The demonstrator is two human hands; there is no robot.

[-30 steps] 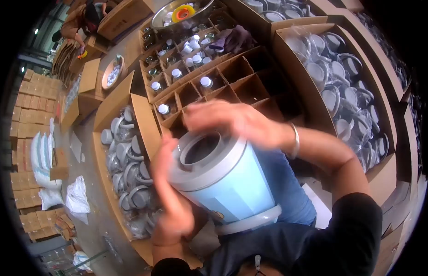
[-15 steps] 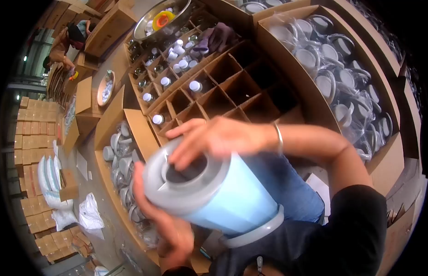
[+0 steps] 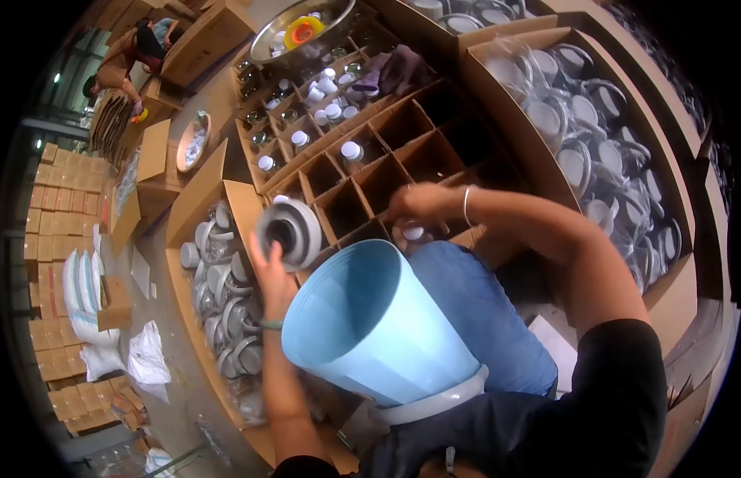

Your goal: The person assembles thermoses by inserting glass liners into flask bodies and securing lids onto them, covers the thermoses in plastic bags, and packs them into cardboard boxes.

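Note:
Upright but tilted on my lap stands a light blue bucket, its top uncovered and a grey ring around its base. To the left of its rim my left hand holds a round grey lid with a dark centre opening. Over the near edge of the divided carton is my right hand, fingers curled together; whatever they hold is hidden. Just below it shows a white-capped bottle. More bottles with white caps stand in the compartments.
Cartons of bagged grey parts flank me, left and right. A metal bowl with an orange and yellow ring and a purple cloth lie at the far side. Another person bends at the far left.
The grey lid has come off the bucket and moved up and left with my left hand. My right hand has left the lid and moved away to the divided carton.

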